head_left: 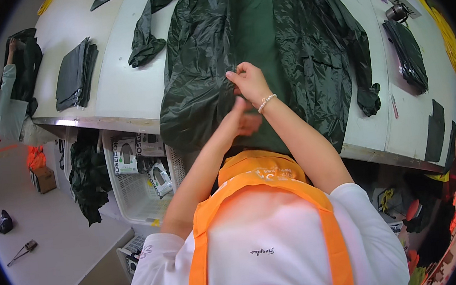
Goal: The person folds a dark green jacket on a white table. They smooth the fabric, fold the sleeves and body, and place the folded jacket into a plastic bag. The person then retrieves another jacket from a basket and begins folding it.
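A dark green, shiny raincoat (198,63) lies spread on the white table with its front open, so the smoother inner side shows down the middle. Its sleeves reach out to both sides, and the lower hem hangs over the table's near edge. My right hand (251,82), with a beaded bracelet at the wrist, is closed in a pinch on the left front edge of the raincoat. Just below it, close to the same edge, is my left hand (241,120); its fingers are smeared by motion, and whether they grip the cloth cannot be seen.
Folded dark stacks lie on the table at left (76,74) and right (407,56). A white basket (178,166) with packaged items stands under the near edge, beside hanging dark cloth (90,178). Another person's arm (8,97) handles dark cloth at far left. A dark tape roll (397,13) sits at right.
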Demonstrator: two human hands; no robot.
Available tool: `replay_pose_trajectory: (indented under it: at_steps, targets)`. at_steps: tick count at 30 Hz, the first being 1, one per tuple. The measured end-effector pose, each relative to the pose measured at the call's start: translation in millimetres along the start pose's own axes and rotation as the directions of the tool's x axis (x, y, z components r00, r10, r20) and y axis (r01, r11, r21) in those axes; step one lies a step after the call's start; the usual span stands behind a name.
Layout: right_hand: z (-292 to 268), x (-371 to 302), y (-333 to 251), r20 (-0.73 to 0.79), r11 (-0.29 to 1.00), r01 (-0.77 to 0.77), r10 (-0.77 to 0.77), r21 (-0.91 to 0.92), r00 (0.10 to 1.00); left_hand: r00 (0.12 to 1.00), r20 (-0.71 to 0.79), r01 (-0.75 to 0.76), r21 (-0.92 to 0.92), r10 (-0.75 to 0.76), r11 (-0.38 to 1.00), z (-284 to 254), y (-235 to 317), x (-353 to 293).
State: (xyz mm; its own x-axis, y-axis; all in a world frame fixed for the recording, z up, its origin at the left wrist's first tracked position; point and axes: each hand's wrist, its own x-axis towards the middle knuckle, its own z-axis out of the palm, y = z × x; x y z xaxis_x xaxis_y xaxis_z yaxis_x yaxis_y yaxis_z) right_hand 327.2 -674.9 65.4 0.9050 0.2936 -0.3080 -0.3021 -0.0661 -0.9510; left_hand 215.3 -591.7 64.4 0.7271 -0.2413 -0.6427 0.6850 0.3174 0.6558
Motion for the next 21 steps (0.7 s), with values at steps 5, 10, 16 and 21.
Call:
replay_pose_trajectory:
  at_steps: [5, 10, 16, 21]
  targets:
    - [-20, -12, 17, 0.005, 1.0, -0.006, 0.006, 0.011, 1.0, 0.954, -0.137, -0.294, -0.595, 0.266, 0.748, -20, 1, 55]
    - [-88, -41, 43, -0.209, 0.5, 0.079, -0.495, -0.863, 0.844, 0.903, -0.419, -0.326, -0.514, 0.099, 0.793, -23, -8, 62]
    - [-163, -62, 70, -0.277, 0.551, -0.097, -0.254, -0.829, 0.927, 0.924, -0.345, -0.351, -0.585, 0.167, 0.731, -14, -7, 58]
    - [-173, -79, 24, -0.493, 0.891, -0.034, -0.219, -0.453, 0.842, 0.977, -0.199, -0.184, -0.625, 0.074, 0.759, -22, -11, 63]
